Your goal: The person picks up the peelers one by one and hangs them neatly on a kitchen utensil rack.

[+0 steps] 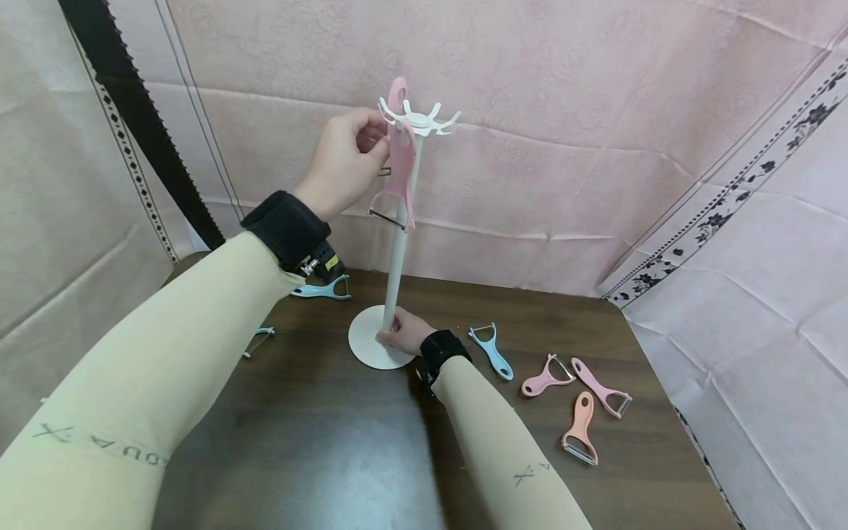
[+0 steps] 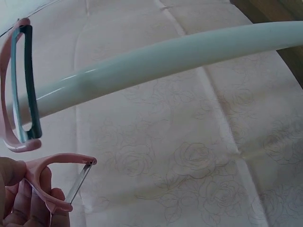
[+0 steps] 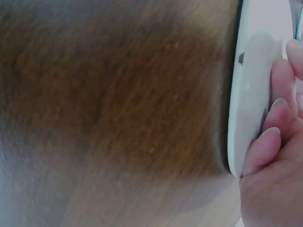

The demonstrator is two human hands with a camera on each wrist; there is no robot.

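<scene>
A white stand with a ring of hooks on top rises from a round base. My left hand is up beside the hooks and pinches a pink peeler; in the head view most of that peeler is hidden behind another. This other pink peeler hangs at the hooks, blade downward, its blade close to the held one in the left wrist view. Low on the stand, my right hand grips the foot of the pole, its curled fingers resting over the base.
Right of the stand lie a blue peeler, two pink peelers and an orange peeler on the dark wooden table. Behind the left forearm are another blue peeler and a partly covered one. A pale cloth hangs behind.
</scene>
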